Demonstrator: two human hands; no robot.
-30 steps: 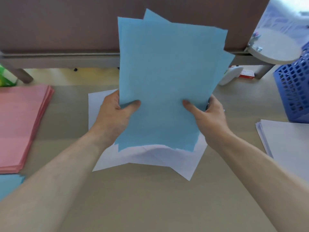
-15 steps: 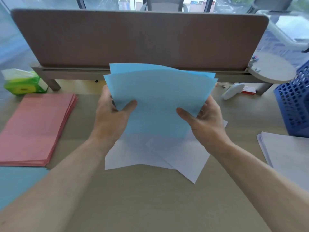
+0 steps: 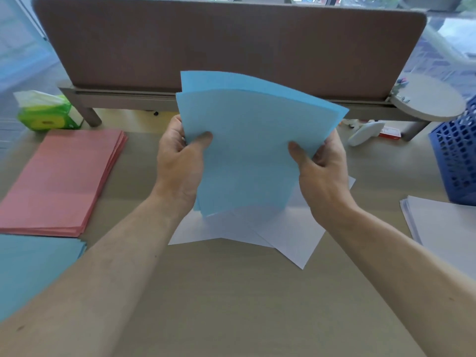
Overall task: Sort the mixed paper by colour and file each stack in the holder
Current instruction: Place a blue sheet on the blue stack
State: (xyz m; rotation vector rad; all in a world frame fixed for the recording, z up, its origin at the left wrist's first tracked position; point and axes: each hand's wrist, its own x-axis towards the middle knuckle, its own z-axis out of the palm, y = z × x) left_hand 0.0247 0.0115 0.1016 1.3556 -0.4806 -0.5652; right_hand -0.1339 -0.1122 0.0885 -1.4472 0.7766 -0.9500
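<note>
Left hand (image 3: pixel 180 161): grips the left edge of the held blue sheets (image 3: pixel 247 140), with the thumb laid across the near face and the fingers curled behind.
Right hand (image 3: pixel 322 171): pinches the right edge the same way, thumb in front and fingers behind.
Held blue sheets: a few sheets raised above the middle of the table (image 3: pixel 231 305). They are bowed and out of register, and one rear sheet stands higher and skewed.
Step in hand (judged): squaring this bundle before it joins its colour.
Technique (advice): slacken both grips slightly and tap the lower edge on bare table, not on the paper below. Let the sheets slide level, then re-pinch.
Loose white sheets (image 3: pixel 283 235): fanned flat on the table directly beneath the bundle, apparently not yet gathered.
Blue stack (image 3: pixel 33 266): near left, flat and cut off by the frame. It is the likely destination.
Pink stack (image 3: pixel 59 181): left, just beyond the blue stack, with roughly aligned edges.
White stack (image 3: pixel 448 228): right edge of the table.
Blue lattice basket (image 3: pixel 456 155): far right, behind the white stack. Whether it is the holder cannot be told.
Progress (judged): sorting is nearly finished and filing has not begun.
</note>
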